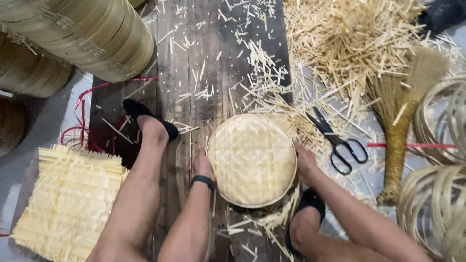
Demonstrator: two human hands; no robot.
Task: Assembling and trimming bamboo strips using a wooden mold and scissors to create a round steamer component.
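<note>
Gripping a round woven bamboo tray (251, 160) by its rim, low in the middle of the view, on dark wooden planks (194, 58) between the knees. Left hand (203, 166), with a black wristband (202, 181), pressed against the tray's left edge; right hand (305, 162) clasped to the right edge. Fingers of both curled close around the rim rather than spread, with the tips tucked out of sight beneath, so cannot tell how far under they reach. Tray lying level, weave face up, edged with a thin hoop.

Judged as a fitting or truing step: squeezing the woven disc and its hoop together from both sides, with trimming seemingly done already, going by the bamboo offcuts (349, 39) heaped at upper right and scattered over the boards. Calls next, most likely, for even pressure from both palms and a turn of the tray to check the rest of the rim, keeping the weave from buckling.

Lying just to the right of the right hand, black scissors (337, 140), blades closed. Beyond them a straw hand broom (403, 121) and loose bamboo rings (437, 194). To the left, a foot in a black sock (148, 119), a square woven mat (70, 199) with untrimmed ends, red string (82, 116), and stacked finished hoops (97, 34) at upper left
</note>
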